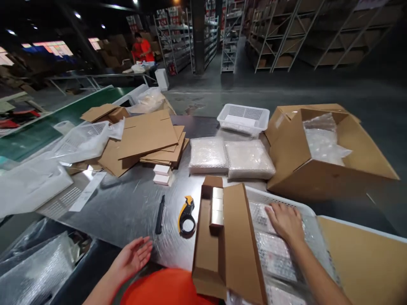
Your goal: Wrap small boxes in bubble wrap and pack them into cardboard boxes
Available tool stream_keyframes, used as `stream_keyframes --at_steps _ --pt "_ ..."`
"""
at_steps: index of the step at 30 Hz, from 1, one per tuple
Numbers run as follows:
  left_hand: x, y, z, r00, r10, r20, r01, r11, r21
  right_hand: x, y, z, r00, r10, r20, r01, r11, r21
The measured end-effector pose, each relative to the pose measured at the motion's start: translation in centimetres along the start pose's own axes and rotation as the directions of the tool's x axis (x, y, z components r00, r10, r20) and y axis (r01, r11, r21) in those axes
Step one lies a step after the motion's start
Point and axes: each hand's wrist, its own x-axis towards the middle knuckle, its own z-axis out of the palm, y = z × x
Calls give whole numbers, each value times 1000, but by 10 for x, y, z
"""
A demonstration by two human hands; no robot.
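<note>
My left hand (136, 256) is held palm up near the table's front edge, fingers apart and nothing in it. To its right lie a black utility knife (160, 215) and a yellow-and-black tape dispenser (186, 217). In front of me stands an open long cardboard box (206, 250), with a short row of small white boxes (217, 206) at its far end. My right hand (288, 222) is in the white basket (305, 208), its fingers curled over a bubble-wrapped pack (262, 217). The fingertips are partly hidden. More such packs (276, 256) lie nearer me.
Two bubble-wrapped bundles (208, 154) sit behind the box, beside a large open carton (292, 148). Flattened cardboard (148, 133) is stacked left, small white boxes (162, 174) before it. An empty-looking white basket (243, 117) stands at the back. A green conveyor (57, 114) runs left.
</note>
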Motion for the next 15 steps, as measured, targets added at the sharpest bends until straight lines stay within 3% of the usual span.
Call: stream_keyframes --at_steps 4,7,9,11,13,15 --pt "8 0 -1 995 -48 85 49 999 -7 2 -4 -6 999 -1 39 1 1000 -12" --pt "19 11 -20 991 -31 134 34 999 -20 0 -20 -45 994 98 -56 -91 989 118" --pt "29 24 -43 994 -4 109 7 999 -32 -5 -47 -77 957 166 -239 -100 959 265" --pt "42 40 -70 999 21 46 -18 998 -58 -12 -86 -97 920 218 -325 -77 915 397" --pt "55 58 -99 999 29 -18 -31 995 -97 -18 -130 -95 947 205 -246 -74 889 453" --pt "67 77 -131 999 31 -43 -37 989 -142 -25 -174 -73 985 127 -114 -77 927 368"
